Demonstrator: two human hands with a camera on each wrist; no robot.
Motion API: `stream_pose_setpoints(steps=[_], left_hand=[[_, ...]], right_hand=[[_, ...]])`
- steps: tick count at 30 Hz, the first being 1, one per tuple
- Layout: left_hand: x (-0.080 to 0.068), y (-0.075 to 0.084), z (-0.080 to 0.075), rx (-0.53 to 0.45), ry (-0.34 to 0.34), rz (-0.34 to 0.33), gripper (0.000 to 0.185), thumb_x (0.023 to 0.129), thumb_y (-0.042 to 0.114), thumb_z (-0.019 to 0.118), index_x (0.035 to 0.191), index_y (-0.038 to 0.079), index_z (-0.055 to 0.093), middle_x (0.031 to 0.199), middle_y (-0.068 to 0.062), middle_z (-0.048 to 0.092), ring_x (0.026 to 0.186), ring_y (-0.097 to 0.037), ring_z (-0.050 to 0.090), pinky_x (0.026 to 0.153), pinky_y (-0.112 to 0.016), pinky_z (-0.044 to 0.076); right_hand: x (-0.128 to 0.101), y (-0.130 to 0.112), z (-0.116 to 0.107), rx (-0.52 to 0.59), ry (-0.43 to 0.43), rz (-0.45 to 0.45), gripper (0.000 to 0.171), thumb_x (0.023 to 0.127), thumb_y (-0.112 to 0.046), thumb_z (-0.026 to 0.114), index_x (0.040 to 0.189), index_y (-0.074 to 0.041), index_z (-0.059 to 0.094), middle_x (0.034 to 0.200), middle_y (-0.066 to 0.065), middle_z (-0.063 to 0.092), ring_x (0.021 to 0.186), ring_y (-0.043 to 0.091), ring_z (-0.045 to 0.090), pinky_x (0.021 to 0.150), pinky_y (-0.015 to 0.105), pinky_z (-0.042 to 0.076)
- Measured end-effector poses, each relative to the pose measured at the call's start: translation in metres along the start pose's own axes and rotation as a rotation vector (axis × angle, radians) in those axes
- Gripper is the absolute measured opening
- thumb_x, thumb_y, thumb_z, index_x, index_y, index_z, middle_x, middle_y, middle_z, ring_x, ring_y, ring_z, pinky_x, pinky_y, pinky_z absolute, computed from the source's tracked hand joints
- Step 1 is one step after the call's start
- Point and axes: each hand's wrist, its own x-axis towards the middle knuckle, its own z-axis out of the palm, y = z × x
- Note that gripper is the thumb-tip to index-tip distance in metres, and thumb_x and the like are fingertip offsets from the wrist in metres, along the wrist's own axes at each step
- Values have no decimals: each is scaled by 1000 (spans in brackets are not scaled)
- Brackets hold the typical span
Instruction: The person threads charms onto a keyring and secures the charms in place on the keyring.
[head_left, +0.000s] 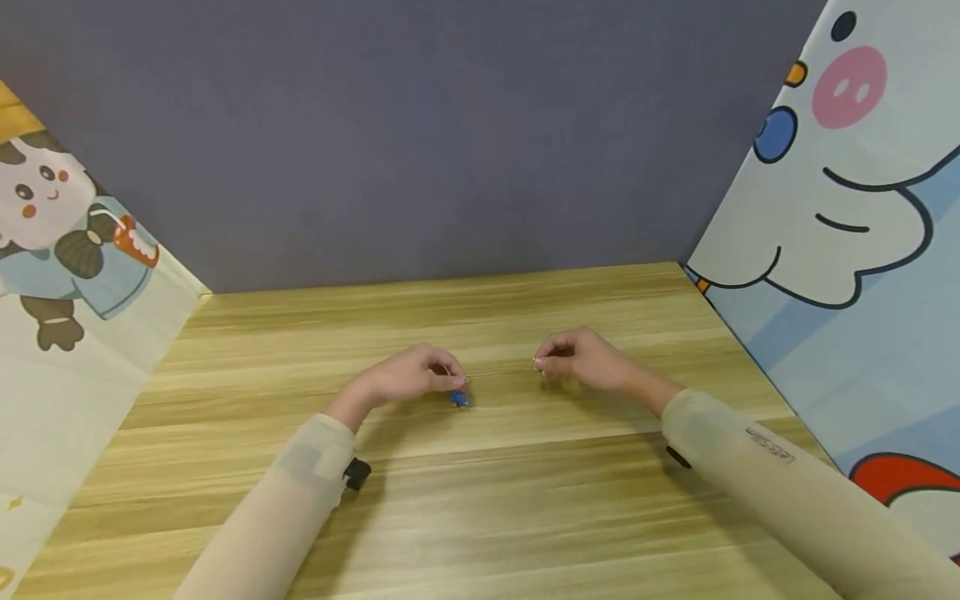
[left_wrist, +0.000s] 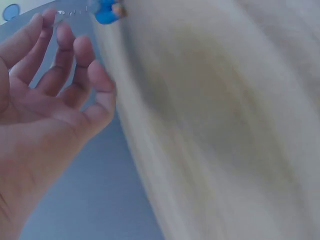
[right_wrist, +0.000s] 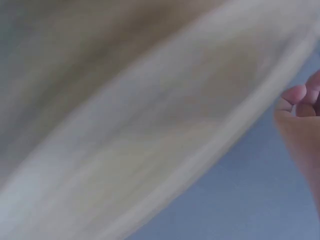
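My left hand (head_left: 408, 373) pinches the end of a short metal chain between thumb and forefinger. From that chain hangs a small blue charm (head_left: 460, 400), close over the wooden table. In the left wrist view the blue charm (left_wrist: 106, 12) shows at the top edge, with the thin chain (left_wrist: 70, 13) running to the fingertips; the other fingers are loosely bent. To the right, my right hand (head_left: 588, 360) pinches a tiny shiny piece (head_left: 538, 365) between thumb and forefinger; I cannot tell its kind. The right wrist view has only part of the right hand (right_wrist: 305, 110) at its edge.
Under both hands lies a wood-grain table (head_left: 480, 517). A grey panel (head_left: 450, 142) rises along its back edge. Cartoon-printed panels stand at the left (head_left: 82, 233) and right (head_left: 847, 217). A dark band piece (head_left: 357, 474) sticks out by the left sleeve.
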Motion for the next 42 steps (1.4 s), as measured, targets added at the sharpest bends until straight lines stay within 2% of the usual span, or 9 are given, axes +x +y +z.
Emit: stream_pose_setpoints(steps=[4,8,13,15,18,26,32,37,42], left_hand=[[-3,13,-8,57,117,19,20,106,29,67,113,15,80,113,-1,78,107,-19,67,96,-40,53],[-4,24,-12,127,203,61,19,108,26,64,114,15,78,108,-8,78,100,-27,70,85,-37,55],[-6,39,-12,205,264,92,20,111,22,59,120,14,74,107,-8,77,92,-21,70,80,-35,57],[-6,44,-11,233,290,103,20,111,20,58,121,12,73,108,-8,77,91,-17,70,80,-34,58],[-6,52,-10,256,325,120,20,110,16,59,122,10,74,109,-8,78,92,-17,71,78,-35,58],[-8,68,-6,359,434,243,17,105,12,68,117,8,79,106,-4,80,93,-15,72,79,-34,59],[-9,76,0,388,488,367,12,99,8,74,110,7,80,97,-3,80,84,-12,68,71,-27,55],[-7,79,3,418,504,429,11,99,7,74,108,6,80,95,-4,79,84,-12,69,72,-27,57],[-5,81,6,386,485,450,11,98,6,75,108,7,81,96,-4,79,85,-12,70,72,-26,56]], right_hand=[[-1,-18,-7,58,76,-40,21,106,-32,68,109,-12,75,121,8,76,116,31,71,101,51,58],[0,-34,-7,169,123,-113,26,111,-28,59,105,-4,65,133,9,74,130,30,66,112,51,52],[-2,-50,-2,259,145,-170,22,113,-20,52,110,1,59,107,16,75,104,25,72,99,40,59],[-3,-55,1,232,157,-163,22,113,-22,54,113,-2,63,96,13,72,91,23,71,86,33,60],[-4,-61,5,176,158,-145,26,112,-26,56,116,-5,70,93,11,71,87,20,70,76,28,56],[-3,-68,10,207,33,-199,20,110,-12,58,122,0,69,98,13,75,92,20,74,88,29,62],[-3,-69,15,196,80,-197,13,106,-9,65,114,-1,71,95,10,79,84,15,74,73,23,55],[-3,-73,19,201,108,-259,15,103,-6,68,112,4,75,98,17,80,89,21,78,83,27,63],[-4,-74,20,198,124,-273,16,101,-6,71,114,2,78,101,17,81,89,17,78,84,27,63]])
